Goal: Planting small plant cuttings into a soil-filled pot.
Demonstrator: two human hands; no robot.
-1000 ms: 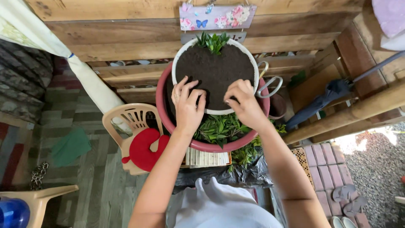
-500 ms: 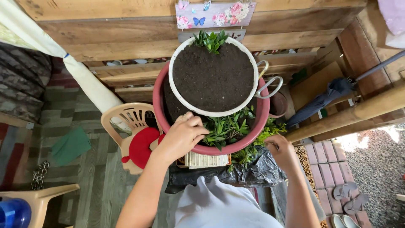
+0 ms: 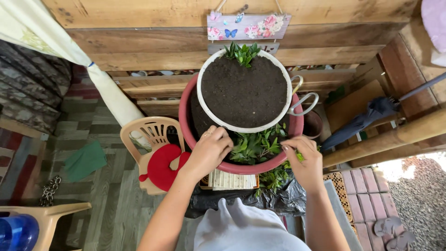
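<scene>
A white pot (image 3: 200, 100) full of dark soil stands inside a red basin (image 3: 186, 132), with a small green plant (image 3: 241, 53) rooted at the soil's far edge. Leafy green cuttings (image 3: 256, 146) lie in the basin's near part. My left hand (image 3: 210, 151) rests on the basin's near rim, its fingers curled down into the left side of the cuttings. My right hand (image 3: 305, 160) is at the right side of the basin's rim, fingers pinched together with a bit of green leaf showing between them.
A beige plastic chair (image 3: 148, 132) with a red cushion stands left of the basin. A black plastic bag (image 3: 283, 200) lies under it. A folded dark umbrella (image 3: 367, 121) leans at the right. Wooden planks and a flowered hanging sign (image 3: 248, 25) are behind.
Both hands left the soil in the white pot and came back toward me, down to the cuttings at the basin's near rim.
</scene>
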